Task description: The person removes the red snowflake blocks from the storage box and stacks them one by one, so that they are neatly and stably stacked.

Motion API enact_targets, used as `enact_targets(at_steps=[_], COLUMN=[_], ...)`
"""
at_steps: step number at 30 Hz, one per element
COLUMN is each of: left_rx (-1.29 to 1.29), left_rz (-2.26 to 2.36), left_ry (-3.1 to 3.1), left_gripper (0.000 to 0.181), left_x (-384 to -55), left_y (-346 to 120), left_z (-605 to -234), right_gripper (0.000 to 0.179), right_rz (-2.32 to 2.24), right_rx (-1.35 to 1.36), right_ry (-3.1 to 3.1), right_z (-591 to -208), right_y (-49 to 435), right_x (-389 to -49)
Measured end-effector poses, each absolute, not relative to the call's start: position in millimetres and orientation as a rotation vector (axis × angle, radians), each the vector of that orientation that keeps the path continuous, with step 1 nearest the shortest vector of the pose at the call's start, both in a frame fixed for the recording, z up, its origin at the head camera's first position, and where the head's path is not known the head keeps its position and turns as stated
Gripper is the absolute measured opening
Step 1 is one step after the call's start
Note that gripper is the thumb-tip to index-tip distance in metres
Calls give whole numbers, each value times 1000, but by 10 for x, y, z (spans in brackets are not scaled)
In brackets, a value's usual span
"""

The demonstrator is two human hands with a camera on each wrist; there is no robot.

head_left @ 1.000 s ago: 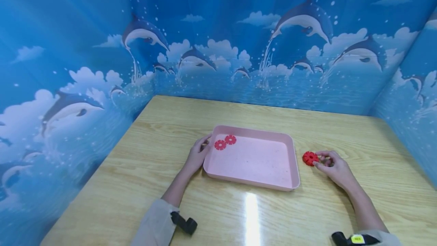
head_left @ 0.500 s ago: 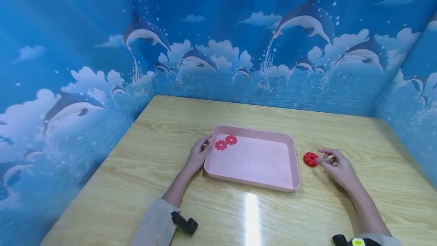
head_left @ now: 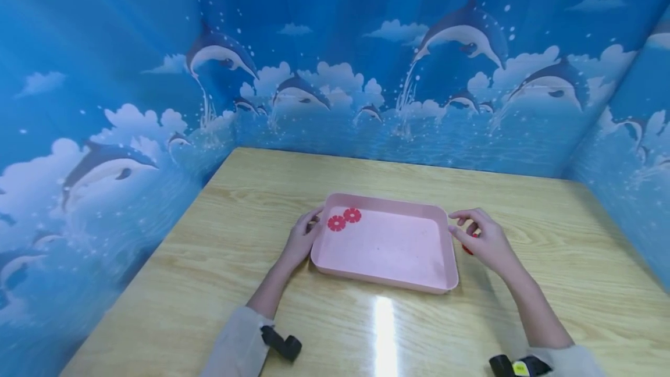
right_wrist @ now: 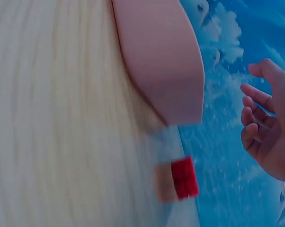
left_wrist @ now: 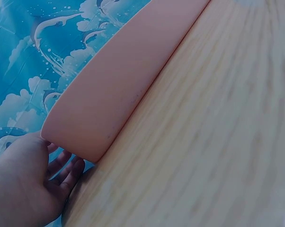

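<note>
A shallow pink tray stands on the table. Two red notched, flower-shaped discs lie flat near its far left corner. My left hand rests against the tray's left end, its fingers touching the wall; some fingertips are hidden behind that wall in the left wrist view. To the right of the tray my right hand hovers near the rim. Its fingers are loosely bent, with nothing seen between them in the right wrist view. Below that hand sits a short stack of red discs, mostly hidden in the head view.
The wood-grain table reaches back to blue curtains printed with dolphins, at the back and both sides. Light glares on the table in front of the tray. Each sleeve carries a black camera strap.
My right hand has let go of the red disc stack and moved left to beside the tray's right rim. The stack stays on the table. My left hand has kept its place.
</note>
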State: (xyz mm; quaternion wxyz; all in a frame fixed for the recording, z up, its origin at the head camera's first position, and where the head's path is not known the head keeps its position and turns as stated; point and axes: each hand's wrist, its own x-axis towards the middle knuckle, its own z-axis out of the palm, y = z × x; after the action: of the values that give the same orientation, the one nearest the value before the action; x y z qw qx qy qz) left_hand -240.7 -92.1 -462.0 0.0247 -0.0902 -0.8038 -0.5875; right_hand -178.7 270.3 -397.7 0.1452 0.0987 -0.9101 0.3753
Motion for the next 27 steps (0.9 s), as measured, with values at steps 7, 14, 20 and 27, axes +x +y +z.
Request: enact_targets(at_steps=[7, 14, 20, 27], left_rx=[-322, -313, -343, -335], left_rz=[-1839, -1797, -1823, -1825], left_ry=[-2460, -2479, -2428, -2436], left_gripper=[39, 40, 40, 40], left_x=[-2289, -2382, -2419, -2419], left_y=[-909, -922, -927, -940], left_z=[-4443, -4605, -4671, -4655], right_gripper=[28, 30, 35, 37], right_rz=[1067, 1072, 1062, 1120], right_rx=[313, 357, 341, 258], right_ry=[-2693, -2773, -2886, -2927], right_z=[-3920, -3975, -4078, -4205], right_y=[2217, 1755, 1412, 1173], right_x=[-1978, -2181, -2347, -2500])
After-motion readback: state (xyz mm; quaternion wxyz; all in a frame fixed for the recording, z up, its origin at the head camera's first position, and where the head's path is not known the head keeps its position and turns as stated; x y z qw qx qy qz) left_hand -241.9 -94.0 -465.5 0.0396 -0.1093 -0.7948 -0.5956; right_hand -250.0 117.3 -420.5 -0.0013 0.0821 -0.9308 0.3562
